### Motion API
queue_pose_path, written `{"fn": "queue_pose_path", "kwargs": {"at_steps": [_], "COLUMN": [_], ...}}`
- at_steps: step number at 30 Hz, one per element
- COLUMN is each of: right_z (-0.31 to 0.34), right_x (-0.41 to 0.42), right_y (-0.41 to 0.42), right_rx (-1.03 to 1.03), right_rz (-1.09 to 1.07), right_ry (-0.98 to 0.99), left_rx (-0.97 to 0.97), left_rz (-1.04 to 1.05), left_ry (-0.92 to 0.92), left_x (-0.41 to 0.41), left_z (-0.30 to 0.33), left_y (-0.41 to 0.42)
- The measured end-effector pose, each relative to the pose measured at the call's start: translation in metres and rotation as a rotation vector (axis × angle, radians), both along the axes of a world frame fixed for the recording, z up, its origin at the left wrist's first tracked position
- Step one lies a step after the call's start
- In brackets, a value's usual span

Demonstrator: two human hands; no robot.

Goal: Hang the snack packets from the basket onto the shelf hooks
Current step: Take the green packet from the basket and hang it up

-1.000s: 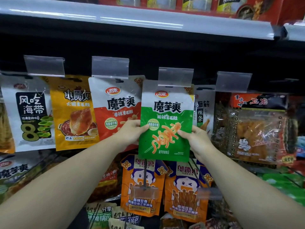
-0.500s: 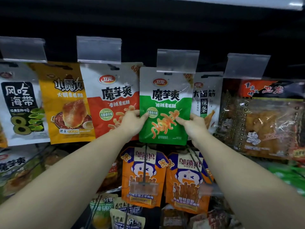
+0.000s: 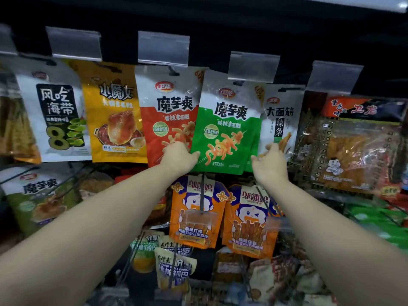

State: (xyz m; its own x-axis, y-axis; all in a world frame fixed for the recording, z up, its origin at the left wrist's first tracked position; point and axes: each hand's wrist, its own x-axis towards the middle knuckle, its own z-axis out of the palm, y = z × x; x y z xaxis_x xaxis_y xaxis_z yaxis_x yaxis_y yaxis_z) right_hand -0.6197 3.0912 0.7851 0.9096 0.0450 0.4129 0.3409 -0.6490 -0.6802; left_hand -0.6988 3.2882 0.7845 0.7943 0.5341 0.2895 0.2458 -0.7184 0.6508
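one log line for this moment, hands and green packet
left hand: grips green packet | right hand: open, off packet | packet: tilted

A dark shelf wall (image 3: 220,29) carries hooks with clear plastic label holders (image 3: 163,48). Glossy snack packets hang side by side: white seaweed packet (image 3: 53,111), yellow packet (image 3: 114,115), red-and-white packet (image 3: 170,111), green-and-white packet (image 3: 225,124).

Green packet (image 3: 225,129): 魔芋爽; red packet (image 3: 170,120): 魔芋爽; white packet (image 3: 56,111): 风吃海带, 8

A dark back panel (image 3: 220,23) of the store shelving fills the upper part and is dimly lit. A row of clear plastic price-tag holders (image 3: 163,47) runs across it. One pale shelf edge (image 3: 375,3) catches light at the top right.
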Motion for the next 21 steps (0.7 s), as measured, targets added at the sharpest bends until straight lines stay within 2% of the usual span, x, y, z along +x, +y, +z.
{"fn": "queue_pose_path", "kwargs": {"at_steps": [6, 11, 16, 21], "right_z": [-0.005, -0.012, -0.043, -0.104], "right_x": [-0.069, -0.136, -0.202, -0.258], "right_y": [0.006, 0.038, 0.083, 0.131], "right_rx": [-0.455, -0.628, -0.713, -0.822], "right_rz": [0.000, 0.024, 0.038, 0.120], "right_ry": [-0.261, -0.232, -0.189, -0.122], "left_rx": [0.132, 0.388, 0.727, 0.765], "left_rz": [0.032, 0.000, -0.112, -0.179], "left_ry": [0.044, 0.096, 0.252, 0.425], "left_x": [-0.056, -0.116, -0.186, -0.240], "left_z": [-0.002, -0.006, -0.037, -0.096], "left_y": [0.016, 0.046, 0.092, 0.150]}}
